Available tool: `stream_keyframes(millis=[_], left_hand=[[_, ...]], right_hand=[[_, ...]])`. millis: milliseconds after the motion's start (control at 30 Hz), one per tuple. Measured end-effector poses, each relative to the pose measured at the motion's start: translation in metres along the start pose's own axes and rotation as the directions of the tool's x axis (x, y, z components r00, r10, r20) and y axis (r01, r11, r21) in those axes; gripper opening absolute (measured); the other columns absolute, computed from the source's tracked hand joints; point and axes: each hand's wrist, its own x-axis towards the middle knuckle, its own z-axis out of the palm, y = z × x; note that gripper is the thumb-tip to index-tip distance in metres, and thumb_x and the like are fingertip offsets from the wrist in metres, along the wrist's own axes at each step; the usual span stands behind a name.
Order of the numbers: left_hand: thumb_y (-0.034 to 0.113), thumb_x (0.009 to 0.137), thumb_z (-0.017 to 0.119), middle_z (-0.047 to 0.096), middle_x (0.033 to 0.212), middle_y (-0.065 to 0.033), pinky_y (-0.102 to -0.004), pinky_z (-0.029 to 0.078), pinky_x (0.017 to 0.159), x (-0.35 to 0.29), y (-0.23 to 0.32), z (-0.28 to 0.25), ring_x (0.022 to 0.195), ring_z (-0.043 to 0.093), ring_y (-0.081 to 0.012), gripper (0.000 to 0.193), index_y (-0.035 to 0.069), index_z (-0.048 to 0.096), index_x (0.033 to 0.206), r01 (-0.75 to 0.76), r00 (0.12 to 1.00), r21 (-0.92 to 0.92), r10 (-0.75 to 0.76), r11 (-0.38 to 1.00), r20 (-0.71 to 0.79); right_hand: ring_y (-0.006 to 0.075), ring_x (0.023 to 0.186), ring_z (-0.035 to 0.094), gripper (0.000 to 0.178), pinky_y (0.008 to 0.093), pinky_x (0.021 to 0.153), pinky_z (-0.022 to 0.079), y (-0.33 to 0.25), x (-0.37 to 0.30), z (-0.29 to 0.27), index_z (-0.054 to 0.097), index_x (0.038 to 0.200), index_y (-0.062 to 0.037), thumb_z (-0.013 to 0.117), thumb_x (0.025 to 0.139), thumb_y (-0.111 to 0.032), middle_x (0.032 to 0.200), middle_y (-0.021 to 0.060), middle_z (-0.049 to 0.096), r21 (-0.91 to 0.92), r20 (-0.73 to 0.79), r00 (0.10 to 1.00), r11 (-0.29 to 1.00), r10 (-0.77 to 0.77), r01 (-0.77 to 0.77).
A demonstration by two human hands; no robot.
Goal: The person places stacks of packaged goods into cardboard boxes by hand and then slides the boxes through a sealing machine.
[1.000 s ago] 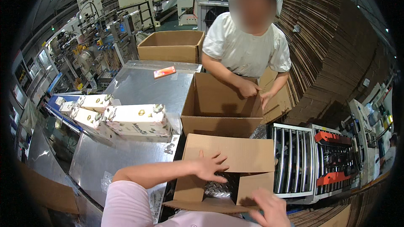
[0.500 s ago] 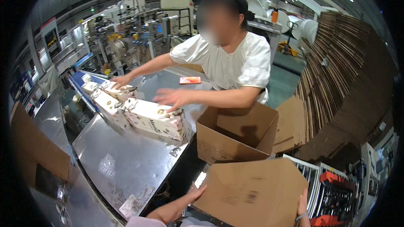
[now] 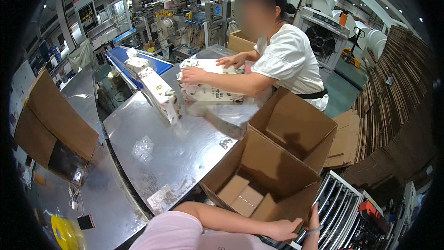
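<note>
An open cardboard box (image 3: 277,162) stands in front of me, its inner bottom flaps showing. My left forearm crosses along its near side. My left hand (image 3: 284,229) is closed beside the near right corner; whatever is in its fingers is hidden. My right hand (image 3: 313,222), with a band at the wrist, grips the box wall at that corner. Across the metal table, a co-worker has both hands on a white printed pack (image 3: 210,93). A row of similar packs (image 3: 157,88) stands left of it.
Another open box (image 3: 300,125) adjoins mine on the far side. A roller conveyor (image 3: 330,203) lies at right, below stacked flat cardboard (image 3: 393,102). The metal table (image 3: 185,143) spreads left, with a blue belt (image 3: 155,62) beyond. A yellow tape roll (image 3: 64,232) and a phone (image 3: 86,222) lie lower left.
The box in my hands has turned from showing its outer side to opening upward. My left hand has moved right to its near corner. The co-worker has pulled one pack away from the row.
</note>
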Motion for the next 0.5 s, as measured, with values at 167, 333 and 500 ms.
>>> stream_keyframes(millis=[167, 333, 500], left_hand=[[0.023, 0.085, 0.057, 0.048, 0.125, -0.0235, -0.0419, 0.042, 0.094, -0.072, -0.002, -0.089, 0.108, 0.052, -0.0381, 0.058, -0.001, 0.034, 0.133, -0.101, 0.968, 0.277, 0.158, 0.956, -0.193], [0.006, 0.086, 0.054, 0.061, 0.101, -0.0105, -0.0289, 0.048, 0.082, -0.21, -0.039, -0.218, 0.089, 0.059, -0.0148, 0.034, -0.001, 0.049, 0.119, 0.062, 0.521, 0.046, 0.007, 0.997, -0.853], [0.004, 0.087, 0.053, 0.06, 0.093, -0.008, -0.0255, 0.047, 0.076, -0.299, -0.074, -0.272, 0.082, 0.056, -0.012, 0.024, -0.001, 0.051, 0.11, -0.028, 0.15, -0.038, -0.034, 0.999, -0.988]], right_hand=[[0.0289, 0.122, 0.042, 0.082, 0.0353, 0.102, 0.033, 0.001, 0.034, 0.096, 0.013, 0.143, -0.0038, 0.061, 0.077, 0.005, 0.136, 0.0195, 0.039, -0.883, -0.058, 0.825, 0.415, -0.562, 0.221], [0.0292, 0.127, 0.038, 0.082, 0.036, 0.104, 0.032, 0.0, 0.042, 0.053, 0.014, 0.144, -0.0096, 0.052, 0.076, 0.015, 0.14, 0.0182, 0.034, -0.87, -0.25, 0.818, 0.491, -0.518, 0.045], [0.0354, 0.116, 0.05, 0.077, 0.0382, 0.097, 0.04, 0.006, 0.047, 0.066, 0.015, 0.144, -0.0111, 0.05, 0.08, 0.012, 0.129, 0.0226, 0.047, -0.943, -0.298, 0.773, 0.296, -0.561, -0.149]])
